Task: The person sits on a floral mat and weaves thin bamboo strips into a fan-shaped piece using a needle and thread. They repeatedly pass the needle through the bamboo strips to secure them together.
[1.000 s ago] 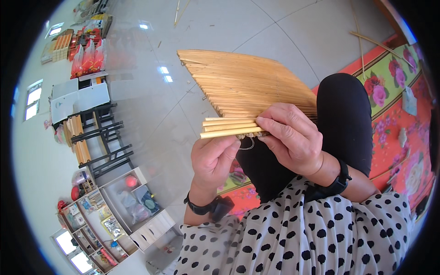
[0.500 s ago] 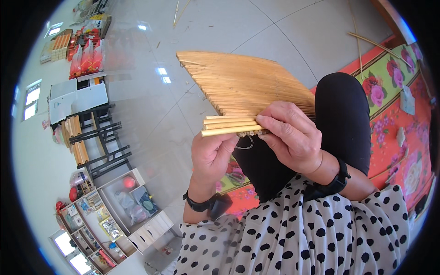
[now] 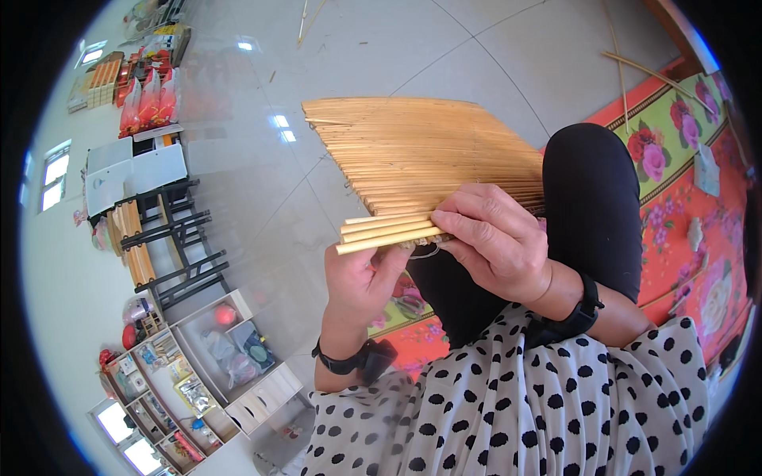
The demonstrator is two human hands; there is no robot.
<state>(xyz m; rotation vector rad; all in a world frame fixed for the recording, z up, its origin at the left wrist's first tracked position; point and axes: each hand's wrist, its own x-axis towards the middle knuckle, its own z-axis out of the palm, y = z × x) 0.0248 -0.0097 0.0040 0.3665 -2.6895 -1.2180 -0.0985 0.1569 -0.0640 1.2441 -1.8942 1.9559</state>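
Several pale yellow reed sticks [image 3: 373, 240] lie side by side between my hands, along the near edge of a slatted mat [image 3: 429, 143] of golden reeds. My right hand [image 3: 496, 246] is closed over the sticks' right part, thumb and fingers pinching them and the edge. My left hand [image 3: 357, 285] is closed under their left part, thumb raised at the knotted binding [image 3: 415, 244]; its fingertips are hidden. A thin loop of cord hangs just under the binding. Beyond my hands the mat spreads out, its right side reaching my bent knee [image 3: 591, 174] in black trousers.
A red and green floral mat [image 3: 679, 214] lies at the right, with loose reeds [image 3: 649, 68] across its far part and a wooden edge [image 3: 679, 28] beyond. Tiled floor [image 3: 262, 182] surrounds it. Along the left stand black-legged furniture [image 3: 167, 238], red packages [image 3: 147, 103] and shelving [image 3: 167, 381].
Both hands and the sticks have moved slightly left and down, the sticks tilting a little. The mat's far edge sits lower. My grip looks the same.
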